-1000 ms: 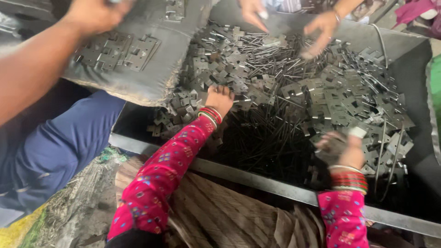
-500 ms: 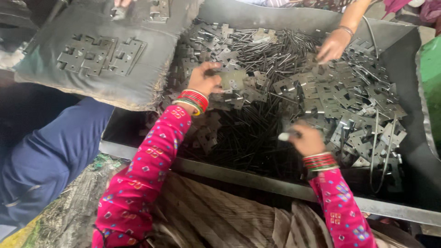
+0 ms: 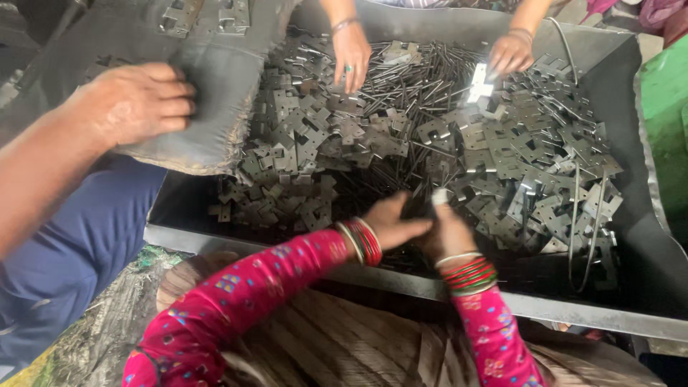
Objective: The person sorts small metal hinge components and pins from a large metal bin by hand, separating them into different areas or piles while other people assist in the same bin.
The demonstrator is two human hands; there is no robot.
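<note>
Nearest me, both sleeves are pink and flowered, with red and green bangles at the wrists. My left hand [image 3: 390,222] and my right hand [image 3: 444,229] meet just inside the near rim of the metal tray [image 3: 645,279], fingers pinched together around a small dark bundle [image 3: 418,209]; I think it is a few thin rods, but the spot is shadowed and I cannot be sure. My right fingertip wears a white wrap.

Beyond my hands lies the heap of flat notched metal plates [image 3: 530,172], mixed with thin metal rods [image 3: 423,68] toward the far side.

To the left, another person's hand [image 3: 136,100] presses on a grey cloth sack [image 3: 208,79] that overhangs the tray's left edge, above a blue trouser leg [image 3: 79,244].

At the far rim, two more hands [image 3: 352,57] [image 3: 510,51] reach down into the pile, fingers touching the plates.
</note>
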